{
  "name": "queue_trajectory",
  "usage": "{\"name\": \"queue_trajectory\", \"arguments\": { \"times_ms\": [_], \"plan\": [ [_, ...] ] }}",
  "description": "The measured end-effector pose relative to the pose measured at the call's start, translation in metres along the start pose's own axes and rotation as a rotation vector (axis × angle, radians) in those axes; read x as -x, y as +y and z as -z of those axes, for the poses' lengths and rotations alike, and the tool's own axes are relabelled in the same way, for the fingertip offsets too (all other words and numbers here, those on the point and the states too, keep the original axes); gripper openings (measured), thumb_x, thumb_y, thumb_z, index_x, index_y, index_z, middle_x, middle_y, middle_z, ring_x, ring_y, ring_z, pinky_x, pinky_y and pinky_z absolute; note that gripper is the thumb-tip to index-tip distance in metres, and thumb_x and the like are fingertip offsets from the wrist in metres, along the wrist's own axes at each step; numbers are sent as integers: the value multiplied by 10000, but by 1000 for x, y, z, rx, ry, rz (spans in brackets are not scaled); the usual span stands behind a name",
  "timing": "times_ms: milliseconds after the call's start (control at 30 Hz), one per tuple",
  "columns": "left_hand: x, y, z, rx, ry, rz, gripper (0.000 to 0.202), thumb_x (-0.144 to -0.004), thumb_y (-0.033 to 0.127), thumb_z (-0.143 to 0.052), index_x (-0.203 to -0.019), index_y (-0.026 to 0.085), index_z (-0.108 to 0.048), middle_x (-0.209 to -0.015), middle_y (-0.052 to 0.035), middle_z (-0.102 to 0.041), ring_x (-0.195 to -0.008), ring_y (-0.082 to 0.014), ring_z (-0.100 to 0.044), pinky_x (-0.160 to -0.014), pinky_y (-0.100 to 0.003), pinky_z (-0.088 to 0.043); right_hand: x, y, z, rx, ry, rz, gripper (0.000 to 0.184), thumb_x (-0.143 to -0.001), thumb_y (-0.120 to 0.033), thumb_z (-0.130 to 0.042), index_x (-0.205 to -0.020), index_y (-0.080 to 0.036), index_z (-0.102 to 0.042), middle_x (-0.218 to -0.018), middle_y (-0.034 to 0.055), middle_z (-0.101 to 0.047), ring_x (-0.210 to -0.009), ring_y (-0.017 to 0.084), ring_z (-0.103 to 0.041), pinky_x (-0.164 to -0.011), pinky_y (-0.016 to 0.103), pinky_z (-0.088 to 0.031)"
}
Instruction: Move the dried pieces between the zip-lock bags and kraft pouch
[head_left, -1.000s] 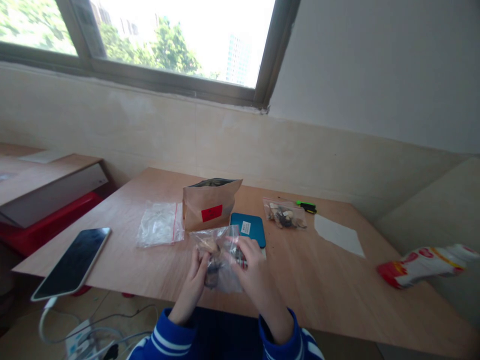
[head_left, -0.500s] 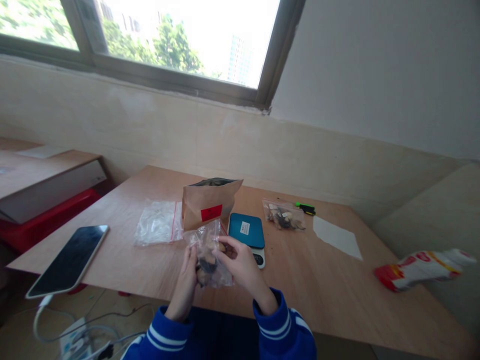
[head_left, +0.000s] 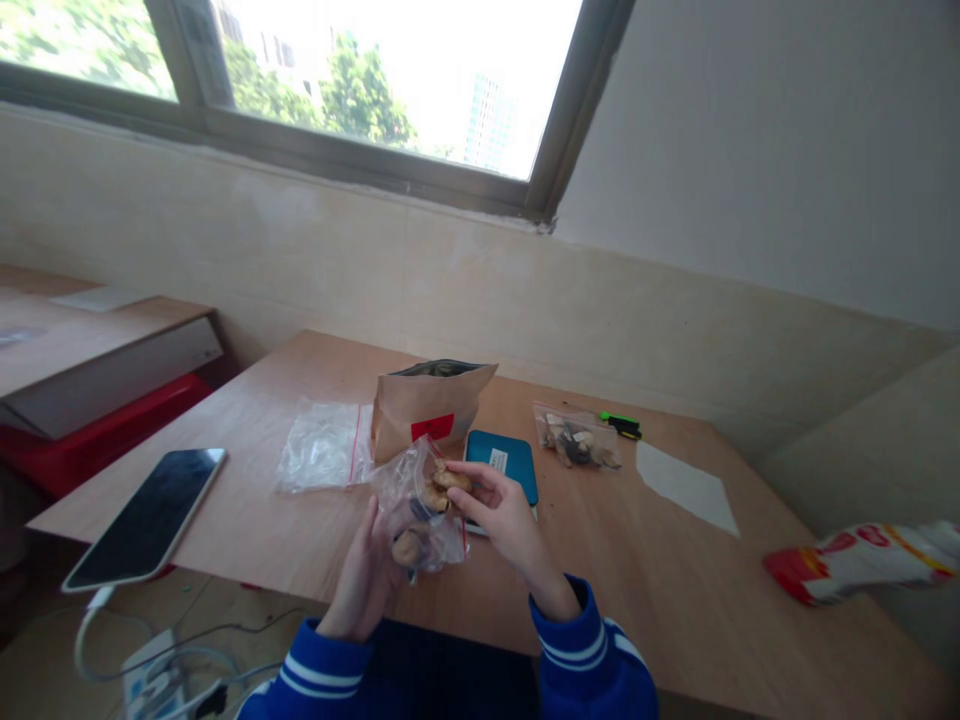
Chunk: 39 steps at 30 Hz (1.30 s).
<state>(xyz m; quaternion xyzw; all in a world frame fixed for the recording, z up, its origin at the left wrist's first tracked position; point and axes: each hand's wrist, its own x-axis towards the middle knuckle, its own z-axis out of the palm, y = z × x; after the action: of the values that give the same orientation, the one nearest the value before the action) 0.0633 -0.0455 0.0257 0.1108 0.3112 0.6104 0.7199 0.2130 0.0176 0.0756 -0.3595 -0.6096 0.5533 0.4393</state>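
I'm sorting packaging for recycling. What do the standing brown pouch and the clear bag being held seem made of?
Brown pouch: probably kraft paper, judging by its matt surface; the dark inside at its mouth may be a plastic or foil lining.
Held clear bag: most likely thin, glossy plastic film, being see-through and wrinkled, with bright highlights.

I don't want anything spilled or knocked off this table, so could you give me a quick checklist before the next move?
1. Left hand supporting the clear bag: ok.
2. Right hand gripping the mushroom piece: ok, pinched between thumb and fingers.
3. Paper bag upright: ok, standing with its top open.
4. Scale display readable: cannot tell, its front is hidden behind the right hand.
5. Phone fully on the table: not ok, its near end juts past the edge.
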Motion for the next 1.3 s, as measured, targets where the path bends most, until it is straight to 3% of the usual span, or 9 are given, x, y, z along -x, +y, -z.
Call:
{"name": "queue_trajectory", "arguments": {
  "times_ms": [133,267,400,567,700,833,933,1133,1300],
  "plan": [
    [2,-5,-3,7,-53,16,488,-863,501,-547,-1222,172,-585,-1144,-101,-686,-996,-226,-660,-866,-351,-527,2,-3,-7,75,-47,-15,292,-748,-294,-718,-1017,-180,-705,-1030,73,-735,-920,208,-707,-833,337,-571],
    [0,-11,0,-52,33,-27,452,-815,350,-657,-1223,169,-585,-1150,-96,-687,-1046,-243,-648,-884,-345,-522,4,-10,-10,198,-93,18,240,-792,-296,-670,-1010,-202,-705,-1005,44,-735,-897,189,-704,-815,308,-569],
    [-2,-10,4,-37,119,-52,452,-806,324,-664,-1227,175,-590,-1147,-90,-692,-1040,-250,-653,-869,-347,-532,-2,-29,5,366,-65,109,198,-814,-341,-647,-940,-203,-709,-942,31,-738,-845,176,-700,-786,293,-565],
    [-3,-7,12,7,182,-3,403,-859,301,-577,-1233,153,-598,-1068,-89,-723,-951,-225,-687,-803,-326,-556,-32,-73,27,369,58,222,278,-845,-438,-593,-913,-180,-671,-820,30,-716,-704,152,-678,-670,272,-553],
    [-2,-7,14,5,215,8,350,-871,276,-537,-1176,134,-633,-1021,-90,-736,-949,-227,-690,-818,-336,-555,-75,-97,25,377,102,415,318,-897,-474,-507,-938,-186,-633,-741,6,-682,-651,133,-642,-637,252,-519],
    [1,-6,14,19,214,23,312,-884,266,-516,-1116,120,-663,-1000,-92,-740,-926,-231,-697,-828,-344,-550,-113,-90,17,682,134,608,250,-938,-398,-476,-948,-210,-640,-911,37,-670,-865,170,-624,-785,285,-481],
    [4,-6,16,23,215,13,313,-888,263,-517,-1131,130,-661,-1021,-81,-737,-938,-232,-694,-849,-350,-544,-123,-74,15,896,132,647,210,-942,-328,-489,-917,-205,-657,-986,74,-630,-983,208,-568,-901,337,-429],
    [3,-8,22,27,207,20,301,-873,255,-551,-1130,143,-661,-1004,-66,-742,-927,-218,-696,-846,-334,-548,-110,-62,15,901,50,611,179,-960,-270,-465,-981,-196,-627,-1010,59,-667,-996,198,-594,-909,323,-388],
    [1,-12,21,33,207,40,301,-870,232,-544,-1124,122,-662,-1007,-78,-740,-938,-228,-693,-856,-346,-547,-104,-62,16,913,89,563,215,-932,-316,-530,-1094,-181,-575,-1075,69,-689,-1011,215,-613,-907,342,-357]
  ]
}}
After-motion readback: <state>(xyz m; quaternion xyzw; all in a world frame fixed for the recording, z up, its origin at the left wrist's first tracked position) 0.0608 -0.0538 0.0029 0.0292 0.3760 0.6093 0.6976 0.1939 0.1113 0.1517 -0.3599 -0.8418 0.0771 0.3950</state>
